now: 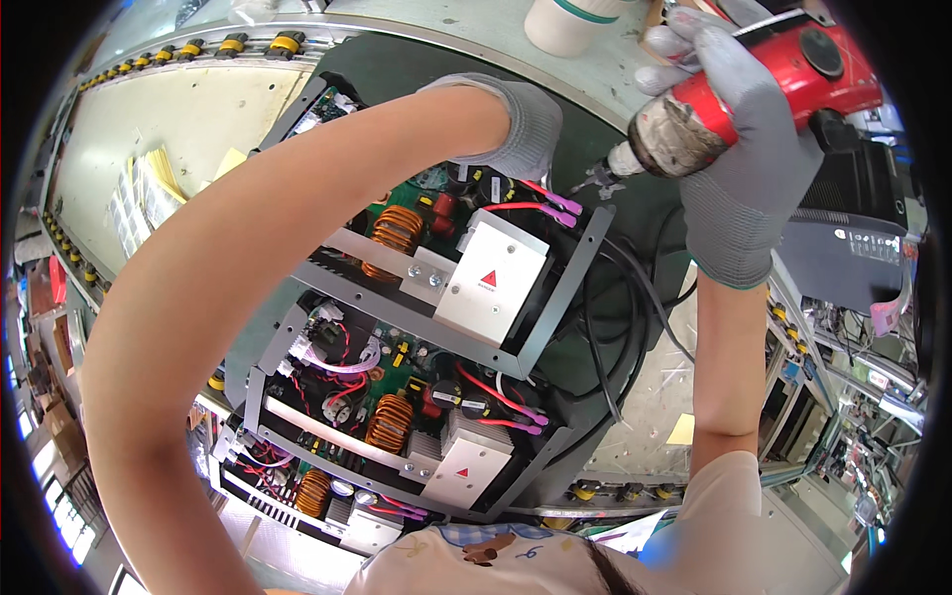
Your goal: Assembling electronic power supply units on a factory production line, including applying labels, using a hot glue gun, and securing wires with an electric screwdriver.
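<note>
In my gloved right hand (749, 129) is a red power screwdriver (684, 129), held with the fingers wrapped round its body. Its bit points left and down, above the corner of the nearest open metal chassis (585, 263). My left hand (526, 124), also in a grey glove, is bent over the far side of that chassis; its fingers are hidden. Inside the chassis are a copper coil (394, 238), a white metal cover (493, 278) with a red warning triangle, and red wires with purple connectors (565, 210).
A second open chassis (397, 416) and a third one (312, 491) stand closer to my body. Black cables (635, 327) lie to the right. A white tub (570, 25) stands at the back, and a black machine (853, 213) at the right. Yellow-and-white sheets (149, 193) lie left.
</note>
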The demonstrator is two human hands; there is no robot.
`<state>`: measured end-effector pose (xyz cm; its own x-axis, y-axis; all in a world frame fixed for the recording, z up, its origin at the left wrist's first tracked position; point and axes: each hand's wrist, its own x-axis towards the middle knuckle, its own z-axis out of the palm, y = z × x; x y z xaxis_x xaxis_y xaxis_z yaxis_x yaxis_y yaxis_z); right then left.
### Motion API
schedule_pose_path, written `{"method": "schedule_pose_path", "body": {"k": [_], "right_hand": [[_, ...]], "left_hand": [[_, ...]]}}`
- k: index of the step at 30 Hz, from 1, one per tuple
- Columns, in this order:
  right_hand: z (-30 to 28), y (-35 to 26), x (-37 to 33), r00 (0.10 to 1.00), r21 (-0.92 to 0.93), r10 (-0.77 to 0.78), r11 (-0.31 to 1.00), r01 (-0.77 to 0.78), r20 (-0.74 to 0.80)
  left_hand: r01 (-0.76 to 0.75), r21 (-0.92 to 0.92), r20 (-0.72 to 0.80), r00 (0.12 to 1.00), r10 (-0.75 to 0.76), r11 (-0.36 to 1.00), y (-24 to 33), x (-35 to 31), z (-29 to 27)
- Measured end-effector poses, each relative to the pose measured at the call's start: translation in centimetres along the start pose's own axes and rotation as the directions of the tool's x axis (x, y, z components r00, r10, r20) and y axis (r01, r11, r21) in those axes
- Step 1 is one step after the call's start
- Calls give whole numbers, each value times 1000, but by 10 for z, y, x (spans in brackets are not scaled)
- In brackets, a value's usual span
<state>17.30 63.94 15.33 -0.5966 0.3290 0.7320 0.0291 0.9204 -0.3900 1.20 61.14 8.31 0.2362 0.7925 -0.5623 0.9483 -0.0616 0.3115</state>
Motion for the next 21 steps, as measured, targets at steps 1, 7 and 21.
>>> {"method": "schedule_pose_path", "body": {"k": [1,7,21], "right_hand": [[-2,5,-4,999,16,29,999,-29,-13],[-4,20,-14,997,130,63,990,-56,-52],[19,-14,-3,821,473,554,766,-436,-141]], "left_hand": [[3,28,2,1000,-3,1000,1,0,0],[-6,72,47,999,3,997,4,3,-2],[12,-30,3,1000,-12,999,-2,1,2]]}}
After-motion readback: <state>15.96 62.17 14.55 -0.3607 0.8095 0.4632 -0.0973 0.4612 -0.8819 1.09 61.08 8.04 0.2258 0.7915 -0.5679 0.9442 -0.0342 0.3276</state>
